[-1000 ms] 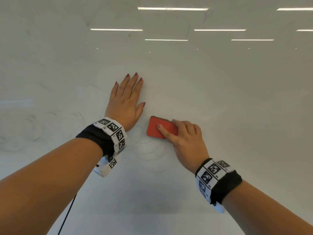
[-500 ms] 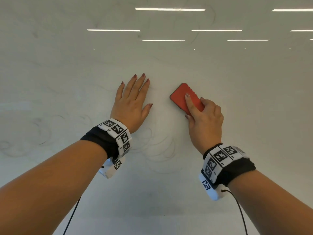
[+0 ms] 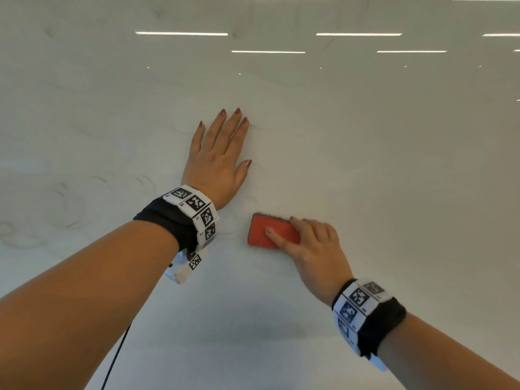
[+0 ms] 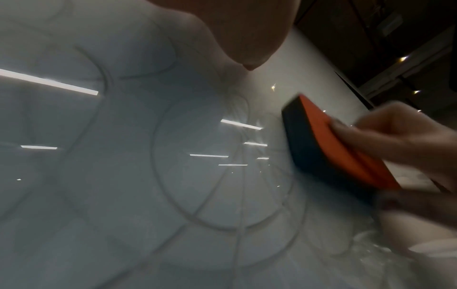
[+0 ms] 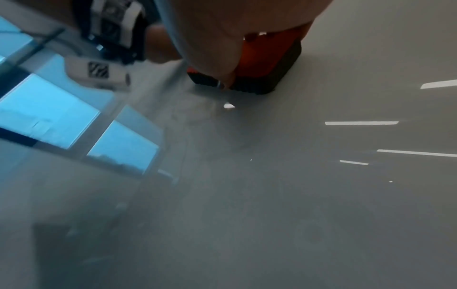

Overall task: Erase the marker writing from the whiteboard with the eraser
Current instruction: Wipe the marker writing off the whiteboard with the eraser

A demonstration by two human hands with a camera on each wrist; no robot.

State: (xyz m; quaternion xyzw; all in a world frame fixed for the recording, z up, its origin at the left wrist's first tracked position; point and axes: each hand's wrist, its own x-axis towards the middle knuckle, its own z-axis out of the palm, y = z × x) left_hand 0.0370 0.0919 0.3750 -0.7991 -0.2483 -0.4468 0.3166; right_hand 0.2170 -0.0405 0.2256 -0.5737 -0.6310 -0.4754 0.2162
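The whiteboard (image 3: 365,164) fills the head view and carries faint grey loops of marker writing (image 3: 67,204) at the left. My right hand (image 3: 306,243) grips a red eraser (image 3: 264,232) with a dark felt underside and holds it flat against the board, just right of my left wrist. In the left wrist view the eraser (image 4: 329,144) shows its black felt on the board amid faint curved marker writing (image 4: 197,195). The right wrist view shows the eraser (image 5: 269,64) under my palm. My left hand (image 3: 219,156) lies flat on the board, fingers straight, above and left of the eraser.
Ceiling lights (image 3: 267,52) reflect in the glossy board along the top. A black cable (image 3: 115,358) hangs from my left wristband. In the right wrist view, windows (image 5: 49,109) reflect at the left.
My right hand swept the eraser up and right half a second ago, then back down and left to beside my left wrist. The left hand stays flat on the board.
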